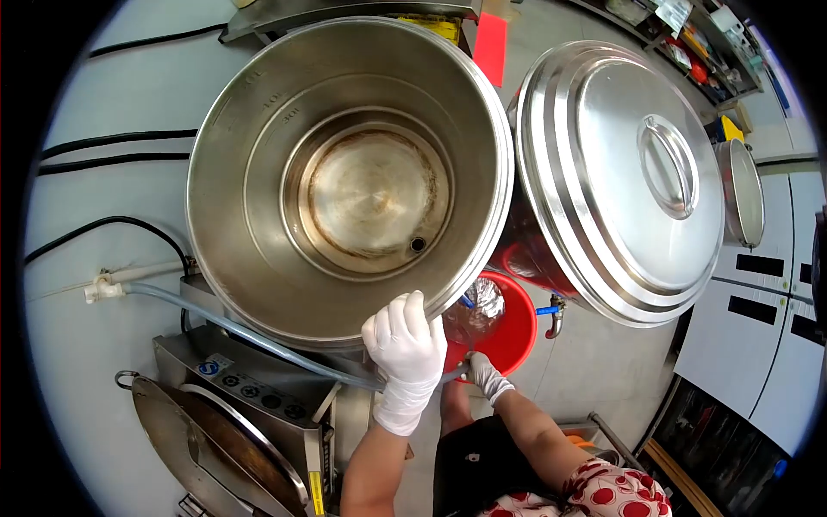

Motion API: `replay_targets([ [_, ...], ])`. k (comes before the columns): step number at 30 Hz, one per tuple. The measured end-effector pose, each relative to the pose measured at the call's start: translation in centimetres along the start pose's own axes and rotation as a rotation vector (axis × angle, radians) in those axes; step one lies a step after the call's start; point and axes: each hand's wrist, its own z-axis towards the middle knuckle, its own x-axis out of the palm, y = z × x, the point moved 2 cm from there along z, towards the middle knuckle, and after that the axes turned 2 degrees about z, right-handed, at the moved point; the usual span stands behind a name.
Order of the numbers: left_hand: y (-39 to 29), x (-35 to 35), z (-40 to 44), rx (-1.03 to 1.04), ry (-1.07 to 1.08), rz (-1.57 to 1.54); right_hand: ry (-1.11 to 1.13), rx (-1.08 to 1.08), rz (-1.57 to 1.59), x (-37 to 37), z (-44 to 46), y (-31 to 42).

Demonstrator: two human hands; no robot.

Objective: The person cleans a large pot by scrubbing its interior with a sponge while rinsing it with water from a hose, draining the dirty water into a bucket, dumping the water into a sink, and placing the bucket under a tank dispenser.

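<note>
A tall stainless steel pot point(362, 185) fills the upper middle; its inside wall bears level marks, brown stains ring its bottom, and a small drain hole shows there. My left hand point(405, 340), in a white glove, curls its fingers over the pot's near rim. Lower right, my gloved right hand point(487, 376) is closed around a grey-blue hose point(258, 336) near its end, at the edge of a red bucket point(519, 323). The hose runs behind my left wrist from a white wall tap point(105, 289). Something shiny and see-through, perhaps water, is in the bucket.
To the right stands another large vessel under a domed steel lid point(624, 172), with a blue-handled tap point(554, 314) low on it. A control panel point(250, 392) and a wok point(207, 448) are at lower left. Black cables point(121, 138) run along the wall. White cabinets point(732, 336) line the right.
</note>
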Motion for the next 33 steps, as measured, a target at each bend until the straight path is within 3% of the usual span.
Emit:
replay_targets([
  [3, 0.0, -0.3, 0.5, 0.011, -0.014, 0.004, 0.045, -0.024, 0.011, 0.5, -1.5, -0.1],
  [6, 0.7, -0.4, 1.8, 0.031, -0.03, 0.028, -0.049, 0.068, 0.188, 0.7, -0.8, -0.1],
  [11, 2.7, -1.0, 4.3, 0.02, 0.001, 0.062, 0.069, -0.014, 0.016, 2.0, -3.8, 1.1],
  [17, 3.1, -1.1, 3.8, 0.044, 0.019, 0.045, 0.042, 0.012, 0.115, 2.2, -3.7, 1.3],
  [22, -1.1, -2.6, 0.0, 0.095, -0.16, -0.097, -0.036, 0.0, 0.016, 4.0, -8.2, 2.5],
  [23, -1.7, -2.3, -1.8, 0.05, -0.13, -0.208, 0.09, -0.004, 0.022, 2.2, -5.5, 2.2],
  [26, -2.4, 0.7, -8.6, -0.146, 0.014, -0.466, -0.008, -0.007, 0.059, 3.8, -8.2, 2.8],
  [30, -3.1, 3.7, -19.4, -0.815, 0.513, -0.853, 0.014, 0.008, -0.002, 4.7, -11.2, 4.3],
  [31, -2.7, 4.5, -22.2, -1.085, 0.659, -1.019, -0.004, -0.009, -0.004, 4.9, -11.7, 4.4],
  [32, -2.2, 4.5, -23.9, -1.23, 0.748, -1.018, 0.007, -0.011, -0.026, 4.6, -11.4, 4.4],
  [33, -1.5, 4.8, -25.2, -1.373, 0.707, -1.034, 0.018, -0.014, -0.049, 4.4, -11.1, 4.5],
])
